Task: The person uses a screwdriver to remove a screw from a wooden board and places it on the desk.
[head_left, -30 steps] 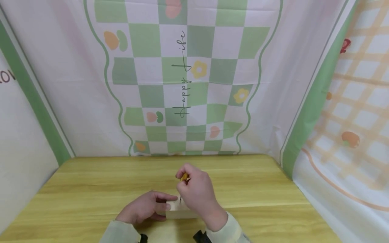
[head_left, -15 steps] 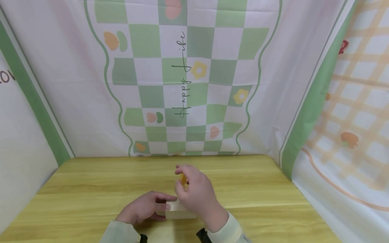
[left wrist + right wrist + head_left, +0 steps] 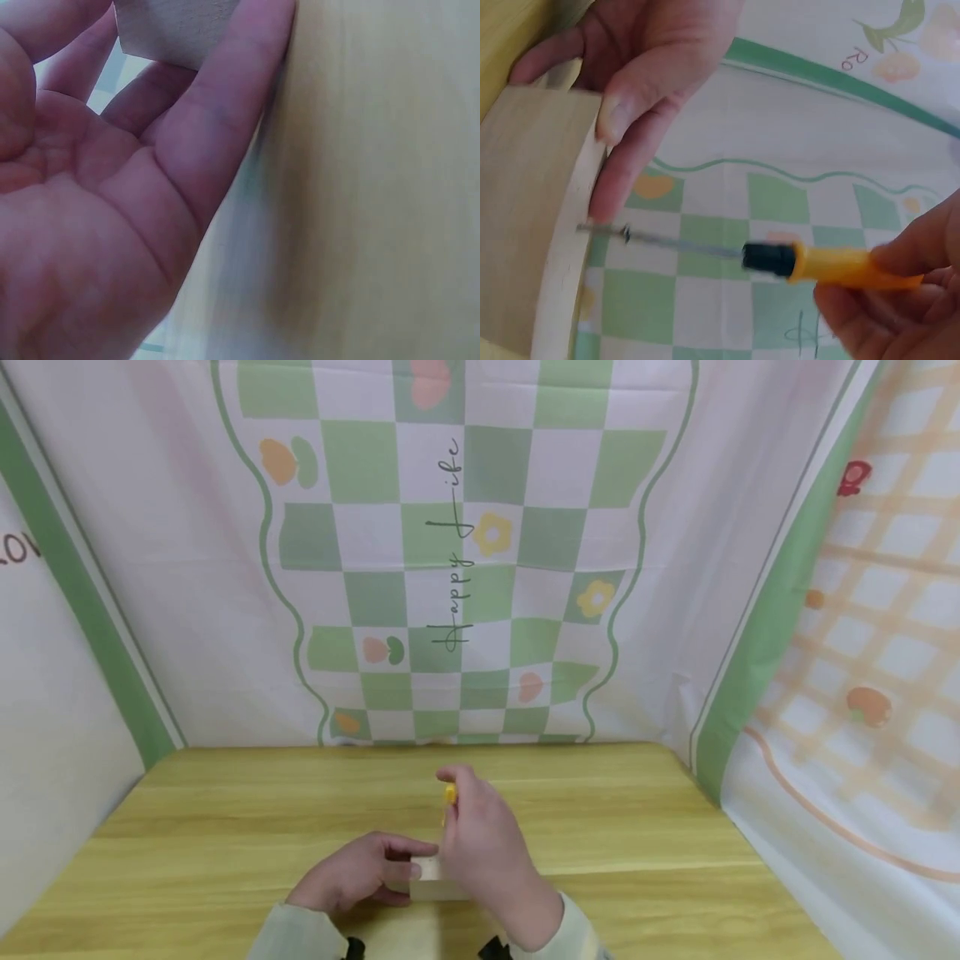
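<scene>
Pinching a yellow-handled screwdriver with a black collar between thumb and fingers, the right hand holds its shaft to a small metal screw at the upper face of a pale rectangular wooden block, which the left hand grips by one end on the yellow wood-grain table. To my eye, good turning here calls for shaft and screw in one line, pressure straight down, and that end held firmly.
</scene>
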Motion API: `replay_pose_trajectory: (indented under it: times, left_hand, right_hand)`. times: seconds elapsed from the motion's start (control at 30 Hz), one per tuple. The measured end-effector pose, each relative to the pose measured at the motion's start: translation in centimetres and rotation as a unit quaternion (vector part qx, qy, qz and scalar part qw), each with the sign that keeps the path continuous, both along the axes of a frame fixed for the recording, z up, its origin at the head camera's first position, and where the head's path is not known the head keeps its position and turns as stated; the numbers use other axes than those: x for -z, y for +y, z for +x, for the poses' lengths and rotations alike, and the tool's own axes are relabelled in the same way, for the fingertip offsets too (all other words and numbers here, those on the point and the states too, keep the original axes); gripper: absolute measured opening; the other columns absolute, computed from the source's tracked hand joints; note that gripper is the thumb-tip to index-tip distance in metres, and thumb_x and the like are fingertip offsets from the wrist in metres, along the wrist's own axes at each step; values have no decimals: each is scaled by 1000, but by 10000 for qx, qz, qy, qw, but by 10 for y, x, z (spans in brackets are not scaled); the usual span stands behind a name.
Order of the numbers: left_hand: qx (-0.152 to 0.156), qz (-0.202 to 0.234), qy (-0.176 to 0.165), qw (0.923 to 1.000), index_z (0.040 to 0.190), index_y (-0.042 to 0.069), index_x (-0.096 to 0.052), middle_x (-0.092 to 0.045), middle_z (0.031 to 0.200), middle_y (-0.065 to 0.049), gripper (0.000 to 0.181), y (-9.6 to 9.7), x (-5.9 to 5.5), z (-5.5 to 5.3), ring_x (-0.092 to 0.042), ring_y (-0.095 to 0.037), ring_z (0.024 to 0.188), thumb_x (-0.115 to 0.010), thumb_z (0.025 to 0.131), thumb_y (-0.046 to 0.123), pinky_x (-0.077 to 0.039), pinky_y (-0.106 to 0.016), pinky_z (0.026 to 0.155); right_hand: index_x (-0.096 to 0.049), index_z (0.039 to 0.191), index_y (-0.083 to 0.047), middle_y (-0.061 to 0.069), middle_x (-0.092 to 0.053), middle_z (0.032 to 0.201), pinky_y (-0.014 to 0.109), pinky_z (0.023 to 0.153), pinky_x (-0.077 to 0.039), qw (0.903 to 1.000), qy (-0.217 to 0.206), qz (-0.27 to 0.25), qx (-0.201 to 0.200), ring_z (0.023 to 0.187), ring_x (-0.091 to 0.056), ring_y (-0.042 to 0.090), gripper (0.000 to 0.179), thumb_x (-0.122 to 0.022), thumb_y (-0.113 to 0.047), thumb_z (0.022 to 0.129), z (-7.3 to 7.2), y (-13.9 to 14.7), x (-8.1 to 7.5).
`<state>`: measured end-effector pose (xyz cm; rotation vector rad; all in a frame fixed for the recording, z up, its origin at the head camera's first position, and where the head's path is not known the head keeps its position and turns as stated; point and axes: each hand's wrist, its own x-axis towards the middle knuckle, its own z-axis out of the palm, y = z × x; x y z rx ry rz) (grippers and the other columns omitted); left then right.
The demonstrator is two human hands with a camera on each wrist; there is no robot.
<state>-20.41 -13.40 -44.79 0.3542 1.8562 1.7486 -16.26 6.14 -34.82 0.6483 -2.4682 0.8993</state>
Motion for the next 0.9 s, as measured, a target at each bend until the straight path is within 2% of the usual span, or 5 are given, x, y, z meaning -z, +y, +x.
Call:
replay_pose_trajectory:
  times: [0.07,0.33,0.43,0.7,0.9]
  left_hand:
    - [8,15,-15,10000,131,7,-66,-53,140,-12,38,0,-1,0,-54,-27,117,-70,94,13,-56,-46,85]
    - [10,35,-41,10000,133,4,-64,-51,142,-11,40,0,0,0,-53,-25,118,-70,95,15,-56,-47,85]
    - [20,18,-61,10000,133,5,-64,-51,143,-11,41,0,-1,0,-51,-27,121,-70,95,15,-56,-47,85]
    - [64,0,11,10000,133,6,-65,-50,143,-13,40,1,-2,0,-50,-30,123,-71,94,17,-56,-46,85]
    - [48,-2,79,10000,133,5,-65,-51,142,-12,41,0,0,-1,-52,-28,120,-71,94,18,-56,-46,84]
  right_hand:
    - [-57,123,-1,-2,-55,84,25,60,-50,9995,-141,-162,-227,70,-53,10,29,-59,6,95,-3,4,-1]
    - [-71,115,-10,-4,-65,108,26,72,-55,9903,-88,-628,-1239,87,-60,12,31,-63,10,92,-17,17,-1]
    - [-73,116,-11,-4,-67,106,24,71,-55,9917,117,-602,-1126,84,-61,8,29,-66,4,92,-19,17,2]
    - [-77,104,-6,-3,-57,82,15,56,-48,9848,1703,-298,-167,66,-52,4,24,-78,0,80,-12,5,11]
    - [-77,102,-7,-2,-66,87,15,59,-50,9859,1422,-429,-767,69,-55,3,24,-71,6,83,-12,8,8]
